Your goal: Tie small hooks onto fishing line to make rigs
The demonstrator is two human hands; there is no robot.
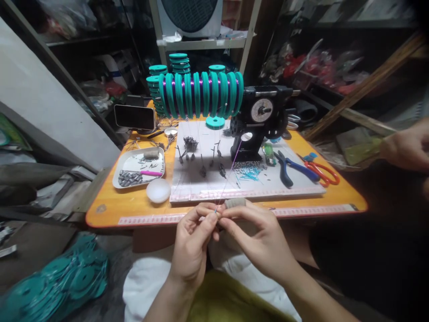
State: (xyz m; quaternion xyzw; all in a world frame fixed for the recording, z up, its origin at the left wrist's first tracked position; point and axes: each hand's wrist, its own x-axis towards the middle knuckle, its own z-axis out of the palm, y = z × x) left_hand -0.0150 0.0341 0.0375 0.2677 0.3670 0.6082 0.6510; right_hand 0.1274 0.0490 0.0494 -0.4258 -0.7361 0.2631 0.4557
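Note:
My left hand (194, 243) pinches thumb against fingers at the front edge of the table. A thin line (237, 154), purple higher up, runs down from the winding machine to my fingertips. A tiny blue piece shows at my left thumb tip. My right hand (259, 235) meets the left, its thumb and index finger closed on the line's end; a grey wrap (235, 203) covers one finger. Exactly what lies between the fingertips is partly hidden. Above stands the black winding machine (261, 112) with a row of teal spools (201, 95) wound with purple line.
On the white board (187, 179) lie dark weights (203, 171), light-blue slim pieces (250, 172) and pliers (295, 169). Orange-handled scissors (321, 174) rest at right; a white tray (117, 176), small bowl (158, 191) and phone (134, 117) stand left. Another person's hand (407, 147) appears at right.

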